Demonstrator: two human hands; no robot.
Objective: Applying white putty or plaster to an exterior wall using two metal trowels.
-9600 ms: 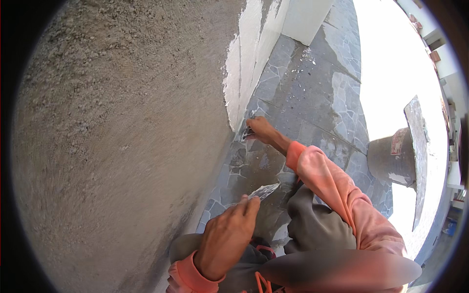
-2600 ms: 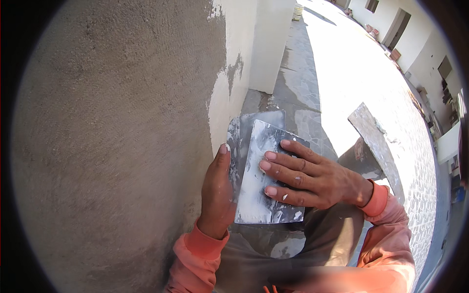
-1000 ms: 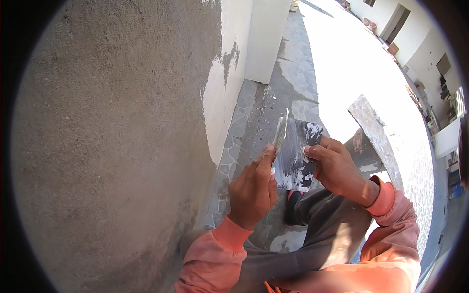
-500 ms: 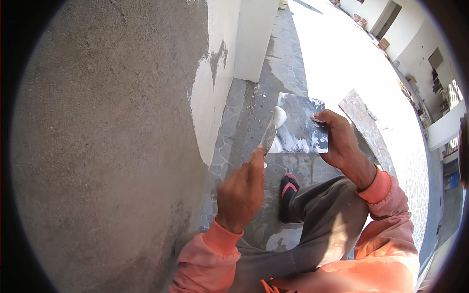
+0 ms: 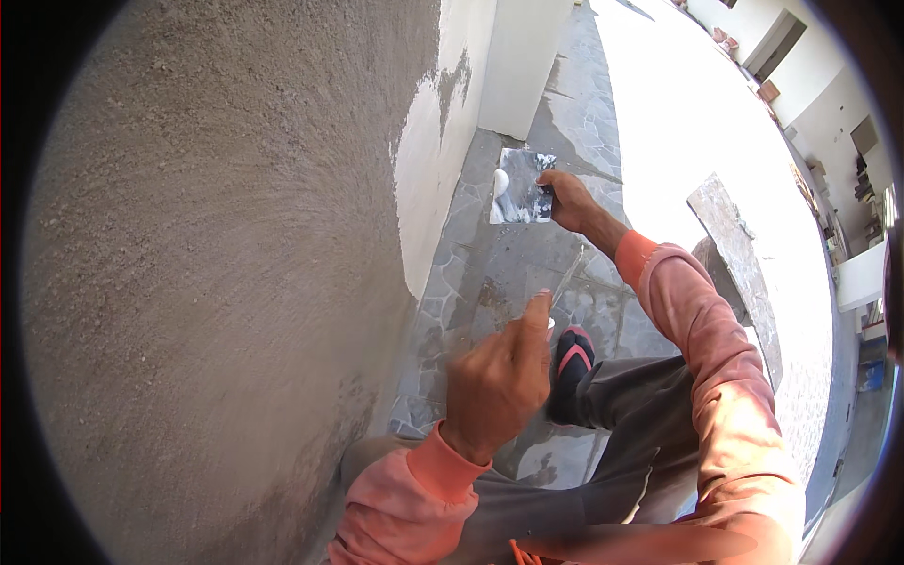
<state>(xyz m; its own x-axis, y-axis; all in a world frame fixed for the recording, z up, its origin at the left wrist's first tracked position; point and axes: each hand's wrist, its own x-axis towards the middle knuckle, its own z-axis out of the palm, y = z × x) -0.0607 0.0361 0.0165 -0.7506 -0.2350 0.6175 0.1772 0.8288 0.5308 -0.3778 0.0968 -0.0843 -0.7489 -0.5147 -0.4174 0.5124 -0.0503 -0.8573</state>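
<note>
A dark rectangular metal plate smeared with white paste is gripped by the right hand, its right edge pinched, with the thumb laid across the face. A rounded lump of white paste is carried at the plate's left edge, toward its upper corner. In the grip of the left hand, closed, a thin putty knife is held; its blade is seen nearly edge-on, pointing up and rightward, and its handle is mostly hidden by the fingers. Blade and plate are apart.

The plate is held out over the grey stone-patterned floor, near the floor's left edge, where a rough grey plastered wall is met. Along the wall's far end a ragged-edged white coat is seen, with a white pillar beyond it. A foot in a pink-strapped dark sandal is planted below the knife. To the right, a grey bucket is partly covered by a tilted, paste-stained board.
</note>
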